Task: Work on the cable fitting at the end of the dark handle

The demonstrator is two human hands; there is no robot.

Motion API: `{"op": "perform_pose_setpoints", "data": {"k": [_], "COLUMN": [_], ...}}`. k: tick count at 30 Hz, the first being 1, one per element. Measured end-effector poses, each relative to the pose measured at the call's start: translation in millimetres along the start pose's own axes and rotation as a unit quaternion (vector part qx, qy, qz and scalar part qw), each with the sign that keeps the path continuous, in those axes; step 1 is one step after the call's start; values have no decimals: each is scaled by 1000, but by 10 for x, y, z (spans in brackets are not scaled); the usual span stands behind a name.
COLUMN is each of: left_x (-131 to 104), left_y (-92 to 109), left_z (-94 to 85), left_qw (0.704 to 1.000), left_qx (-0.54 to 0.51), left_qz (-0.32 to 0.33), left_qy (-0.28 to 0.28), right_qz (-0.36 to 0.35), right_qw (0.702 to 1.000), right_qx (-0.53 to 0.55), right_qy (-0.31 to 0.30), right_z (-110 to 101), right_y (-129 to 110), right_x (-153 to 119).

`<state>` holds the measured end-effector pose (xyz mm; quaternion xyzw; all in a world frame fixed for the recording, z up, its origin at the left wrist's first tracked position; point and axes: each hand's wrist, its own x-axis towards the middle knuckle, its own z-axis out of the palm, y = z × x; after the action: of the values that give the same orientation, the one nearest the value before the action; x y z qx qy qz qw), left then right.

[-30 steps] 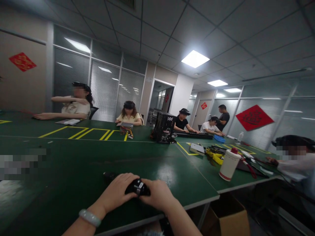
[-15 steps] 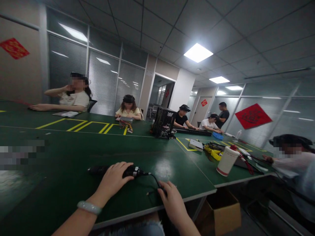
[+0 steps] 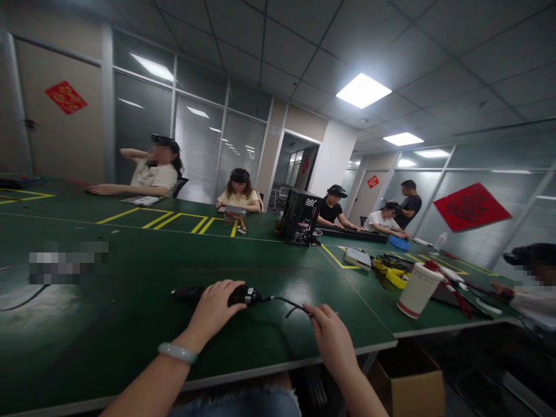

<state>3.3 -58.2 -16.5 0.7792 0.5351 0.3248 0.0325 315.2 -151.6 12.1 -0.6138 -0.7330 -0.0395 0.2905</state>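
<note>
A long black rounded object [image 3: 187, 294] with a pale band near its right end lies on the green table; I cannot make out its exact kind. My left hand [image 3: 218, 306], with a pale bangle at the wrist, is wrapped over its middle and hides part of it. From the right end runs a thin black cord [image 3: 284, 299]. My right hand [image 3: 332, 336] pinches this cord between thumb and fingers to the right of the object. A short piece of the cord hangs back toward the left from the fingertips.
A black computer case [image 3: 299, 217] stands across the green table [image 3: 269, 263]. To the right are a white cup [image 3: 417, 291], a yellow tray [image 3: 397, 279] and a white box [image 3: 358, 258]. A cardboard box [image 3: 417, 391] sits below the edge. Several people sit around.
My right hand has moved slightly up and right, drawing the cord straighter. My left hand stays on the black object. The camera view has turned a little left.
</note>
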Motion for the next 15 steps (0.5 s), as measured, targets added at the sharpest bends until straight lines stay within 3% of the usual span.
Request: {"op": "perform_pose_setpoints", "data": {"k": [4, 8, 11, 15], "left_x": [12, 14, 12, 18], "left_y": [-59, -119, -130, -135], "left_z": [-9, -22, -26, -17], "left_qw": [1000, 999, 998, 998], "left_qx": [11, 34, 36, 26], "left_qz": [-13, -39, -48, -47], "left_qy": [6, 16, 12, 12], "right_qz": [-22, -18, -17, -24], "right_qw": [999, 998, 997, 997], "right_qx": [-32, -29, -42, -30], "right_qy": [11, -47, -54, -62], "right_z": [51, 458, 751, 904], "right_y": [-39, -121, -211, -345], "right_x": [356, 480, 492, 599]}}
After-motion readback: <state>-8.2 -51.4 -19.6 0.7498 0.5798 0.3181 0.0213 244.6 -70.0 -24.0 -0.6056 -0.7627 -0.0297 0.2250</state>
